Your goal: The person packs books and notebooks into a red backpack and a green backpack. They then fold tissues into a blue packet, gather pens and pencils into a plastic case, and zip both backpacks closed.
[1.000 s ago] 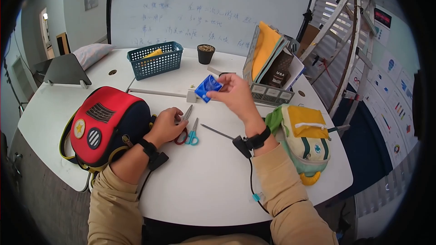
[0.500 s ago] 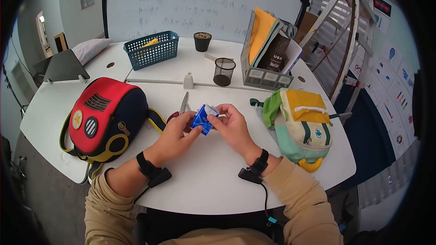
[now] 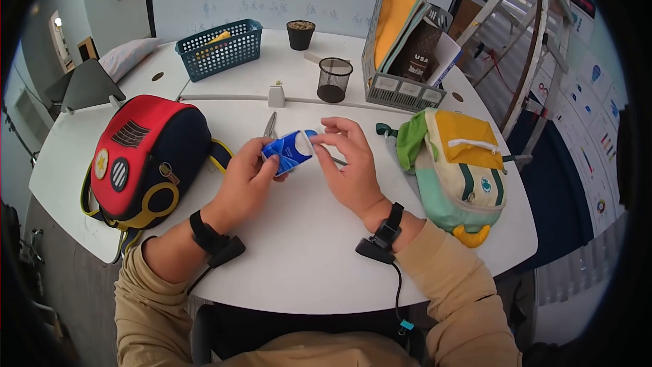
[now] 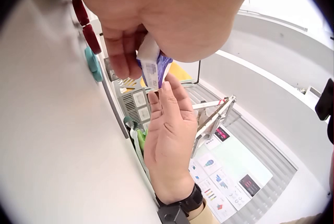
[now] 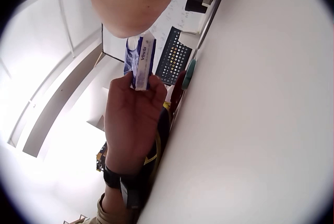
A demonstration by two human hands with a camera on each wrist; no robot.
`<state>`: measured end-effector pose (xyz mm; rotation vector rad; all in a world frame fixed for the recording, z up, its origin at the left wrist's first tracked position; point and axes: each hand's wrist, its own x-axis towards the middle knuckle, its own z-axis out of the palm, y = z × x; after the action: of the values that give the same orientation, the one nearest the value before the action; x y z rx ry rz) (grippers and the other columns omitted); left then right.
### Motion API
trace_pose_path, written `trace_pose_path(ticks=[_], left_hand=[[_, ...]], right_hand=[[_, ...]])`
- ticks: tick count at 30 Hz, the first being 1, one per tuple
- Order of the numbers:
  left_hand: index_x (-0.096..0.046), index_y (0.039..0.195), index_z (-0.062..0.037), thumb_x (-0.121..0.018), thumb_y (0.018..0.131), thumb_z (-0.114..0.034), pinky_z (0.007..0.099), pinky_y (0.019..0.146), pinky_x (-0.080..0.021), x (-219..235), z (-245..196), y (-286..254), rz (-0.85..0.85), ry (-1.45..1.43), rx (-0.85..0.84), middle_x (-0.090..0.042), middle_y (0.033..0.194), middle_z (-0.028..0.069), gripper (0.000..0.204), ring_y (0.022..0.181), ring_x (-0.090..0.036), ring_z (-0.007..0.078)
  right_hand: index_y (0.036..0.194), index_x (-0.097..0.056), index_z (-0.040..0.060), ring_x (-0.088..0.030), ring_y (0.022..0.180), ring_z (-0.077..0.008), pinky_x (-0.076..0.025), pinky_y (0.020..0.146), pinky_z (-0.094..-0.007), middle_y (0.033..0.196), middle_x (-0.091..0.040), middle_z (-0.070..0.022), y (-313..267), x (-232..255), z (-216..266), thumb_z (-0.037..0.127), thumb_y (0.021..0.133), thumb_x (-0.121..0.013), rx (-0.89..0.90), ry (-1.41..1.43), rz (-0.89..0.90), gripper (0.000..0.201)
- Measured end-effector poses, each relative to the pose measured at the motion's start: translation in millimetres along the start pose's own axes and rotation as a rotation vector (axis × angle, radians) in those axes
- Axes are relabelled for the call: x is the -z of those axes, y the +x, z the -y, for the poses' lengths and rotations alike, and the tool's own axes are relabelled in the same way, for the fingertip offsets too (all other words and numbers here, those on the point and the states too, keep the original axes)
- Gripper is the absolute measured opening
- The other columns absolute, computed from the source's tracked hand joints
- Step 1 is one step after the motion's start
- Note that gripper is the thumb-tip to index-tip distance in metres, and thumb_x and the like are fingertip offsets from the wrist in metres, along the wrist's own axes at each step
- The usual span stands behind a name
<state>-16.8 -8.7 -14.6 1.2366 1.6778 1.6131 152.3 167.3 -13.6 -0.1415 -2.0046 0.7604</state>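
A small blue and white tissue pack (image 3: 288,153) is held up over the middle of the table, pinched by the left hand (image 3: 246,171) at its left end. "Vinda" can be read along the pack's side (image 5: 144,59) in the right wrist view. The right hand (image 3: 348,168) is at the pack's upper right end, thumb and fingers apart; whether a fingertip touches it is unclear. Grey scissor blades (image 3: 271,124) show behind the left hand. In the left wrist view, red scissor handles (image 4: 90,38) and teal ones (image 4: 94,65) lie on the table.
A red and navy backpack (image 3: 151,160) stands at left, a cream and green backpack (image 3: 458,173) at right. Behind are a teal basket (image 3: 221,52), a plant pot (image 3: 300,35), a mesh cup (image 3: 334,80), a file holder (image 3: 405,92) and a white block (image 3: 276,96).
The right hand first held the pack up by the mesh cup, then both hands held it lower down. Now the left hand holds it, and the right fingers have spread away from its end.
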Motion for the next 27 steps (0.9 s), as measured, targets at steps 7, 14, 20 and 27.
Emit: trace_pose_path(ticks=[7, 14, 20, 27], left_hand=[[-0.052, 0.148, 0.0054, -0.055, 0.117, -0.003, 0.0369, 0.102, -0.065, 4, 10, 3, 0.109, -0.062, -0.005, -0.072, 0.130, 0.0136, 0.033, 0.116, -0.076, 0.0176], [-0.050, 0.144, 0.0038, -0.055, 0.112, -0.001, 0.0385, 0.103, -0.066, 4, 6, -1, 0.133, 0.006, 0.027, -0.068, 0.132, 0.0152, 0.033, 0.117, -0.075, 0.0198], [-0.049, 0.136, -0.0013, -0.056, 0.108, -0.002, 0.0365, 0.096, -0.065, 5, -2, -4, 0.222, -0.052, 0.089, -0.067, 0.129, 0.0150, 0.029, 0.112, -0.073, 0.0184], [-0.055, 0.142, -0.0049, -0.047, 0.125, -0.048, 0.0280, 0.081, -0.056, 2, -2, -7, 0.213, -0.128, 0.093, -0.066, 0.113, 0.0064, 0.048, 0.093, -0.064, 0.0130]], right_hand=[[0.116, -0.085, 0.0060, -0.070, 0.125, -0.0320, -0.059, 0.107, -0.0422, 0.145, -0.066, -0.0144, 0, 4, 1, -0.002, 0.096, -0.085, 0.047, -0.051, -0.033, 0.021], [0.113, -0.088, 0.0077, -0.070, 0.122, -0.0308, -0.060, 0.104, -0.0411, 0.144, -0.068, -0.0134, -1, -1, 14, -0.006, 0.093, -0.083, 0.113, -0.074, -0.006, 0.025], [0.113, -0.090, 0.0089, -0.071, 0.120, -0.0285, -0.061, 0.102, -0.0398, 0.146, -0.070, -0.0126, 1, -1, 16, 0.005, 0.090, -0.095, 0.130, -0.079, 0.046, 0.024], [0.112, -0.091, 0.0089, -0.074, 0.115, -0.0272, -0.063, 0.100, -0.0378, 0.140, -0.074, -0.0122, -2, -2, 13, 0.002, 0.089, -0.096, 0.143, -0.028, 0.067, 0.025]])
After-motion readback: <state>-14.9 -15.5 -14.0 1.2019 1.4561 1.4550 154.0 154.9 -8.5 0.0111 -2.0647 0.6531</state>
